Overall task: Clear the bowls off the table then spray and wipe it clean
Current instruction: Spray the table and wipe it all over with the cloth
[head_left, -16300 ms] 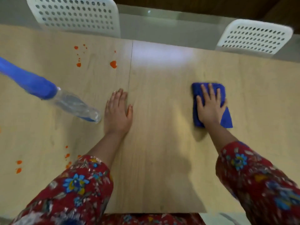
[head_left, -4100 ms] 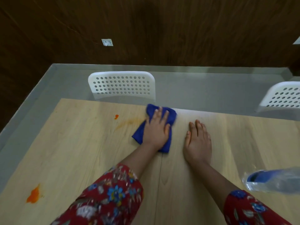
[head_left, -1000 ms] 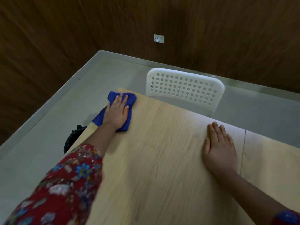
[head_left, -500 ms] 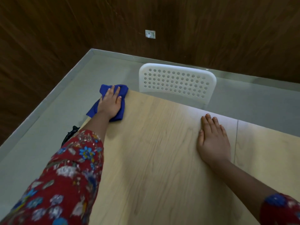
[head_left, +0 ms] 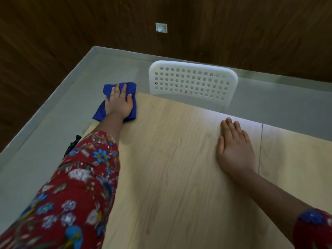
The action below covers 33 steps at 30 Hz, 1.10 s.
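Table (head_left: 170, 168) (cloth (head_left: 107, 89) under left hand (head_left: 119, 104))

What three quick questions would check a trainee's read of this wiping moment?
1. True or false: the left hand presses the blue cloth at the far left corner of the table.
2. The right hand is: A) holding a spray bottle, B) lying flat on the table, C) lifting a bowl.
3. What stands just beyond the table's far edge?

Key: 1 true; 2 B; 3 a white chair.
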Tool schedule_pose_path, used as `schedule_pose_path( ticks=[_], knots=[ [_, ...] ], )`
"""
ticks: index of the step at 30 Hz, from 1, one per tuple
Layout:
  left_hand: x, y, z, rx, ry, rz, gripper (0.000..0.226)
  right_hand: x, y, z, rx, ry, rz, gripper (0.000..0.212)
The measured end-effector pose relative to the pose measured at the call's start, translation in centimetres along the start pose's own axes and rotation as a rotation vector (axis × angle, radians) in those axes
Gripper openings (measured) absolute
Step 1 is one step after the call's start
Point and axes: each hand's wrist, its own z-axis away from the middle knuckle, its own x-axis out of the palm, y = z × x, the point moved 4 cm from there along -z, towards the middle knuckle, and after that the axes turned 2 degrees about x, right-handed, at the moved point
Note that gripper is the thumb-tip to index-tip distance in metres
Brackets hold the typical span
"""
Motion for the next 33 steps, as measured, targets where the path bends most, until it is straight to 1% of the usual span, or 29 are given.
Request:
schedule_pose_path(
  ticks=[1,3,5,8,9,10,11,12,13,14,15,16,17,18,19,21,23,24,25,27,29,31,33],
  knots=[
    [0.2,0.9,-0.3,0.001,-0.007,-0.011,0.056,0.0,0.1,-0.1,0.001,0.004,0.001,0.063],
    [0.3,3.0,0.2,0.07,-0.011,-0.026,0.055,0.0,0.1,-0.2,-0.006,0.014,-0.01,0.063],
    [1.0,5.6,2.7,0.224,-0.002,-0.008,0.055,0.0,0.1,-0.1,-0.007,0.019,-0.017,0.062],
    [2.3,8.5,11.0,0.533,-0.041,-0.004,0.06,-0.4,0.1,0.0,0.004,0.034,-0.07,0.06],
    [2.6,8.5,13.6,0.606,-0.064,0.001,0.062,-0.6,0.2,0.0,0.005,0.039,-0.119,0.057],
    [2.8,8.0,15.0,0.629,-0.082,0.005,0.062,-0.7,0.3,-0.2,0.017,0.047,-0.217,0.054],
    [2.7,7.5,15.5,0.61,-0.084,0.008,0.061,-1.1,0.6,-0.1,0.041,0.048,-0.372,0.054],
    [2.6,7.2,15.1,0.547,-0.071,0.015,0.06,-1.6,0.9,0.2,0.06,0.042,-0.577,0.055],
    [2.4,7.3,14.2,0.444,-0.052,0.015,0.058,-2.2,1.3,0.6,0.089,0.053,-0.782,0.055],
    [2.4,7.7,13.4,0.327,-0.035,0.01,0.056,-2.9,2.3,1.3,0.144,0.1,-0.922,0.052],
    [2.5,8.3,12.6,0.216,-0.025,0.004,0.055,-3.6,3.5,2.2,0.199,0.158,-0.967,0.048],
    [2.6,9.5,12.3,0.138,-0.024,0.004,0.055,-4.3,5.2,3.3,0.231,0.214,-0.906,0.044],
    [2.8,10.7,12.5,0.11,-0.025,0.008,0.056,-4.6,6.9,4.4,0.246,0.245,-0.78,0.042],
    [3.0,12.1,13.3,0.141,-0.022,0.003,0.057,-4.5,8.4,5.4,0.253,0.254,-0.642,0.044],
    [3.5,13.5,14.9,0.223,-0.017,-0.009,0.057,-4.3,9.4,6.2,0.251,0.254,-0.529,0.048],
    [4.5,15.4,19.5,0.471,-0.019,-0.024,0.059,-3.6,10.1,7.0,0.245,0.26,-0.448,0.053],
    [4.8,15.9,22.5,0.644,-0.054,-0.001,0.06,-3.6,9.8,6.7,0.249,0.273,-0.465,0.053],
    [4.8,15.8,22.4,0.665,-0.07,0.004,0.06,-3.8,9.8,6.7,0.266,0.289,-0.509,0.051],
    [4.8,15.8,21.7,0.632,-0.066,-0.004,0.059,-4.0,9.8,6.7,0.285,0.317,-0.568,0.048],
    [4.8,16.6,19.1,0.456,-0.033,-0.012,0.058,-4.2,10.1,6.9,0.325,0.36,-0.699,0.043],
    [5.0,19.3,16.6,0.307,-0.027,-0.007,0.056,-4.5,10.0,7.1,0.332,0.398,-0.753,0.044],
    [5.4,23.7,15.6,0.322,-0.036,-0.002,0.057,-4.5,9.9,6.9,0.332,0.399,-0.761,0.043],
    [6.3,28.2,16.7,0.423,-0.061,0.019,0.057,-4.6,10.0,6.7,0.323,0.413,-0.774,0.042]
  ],
)
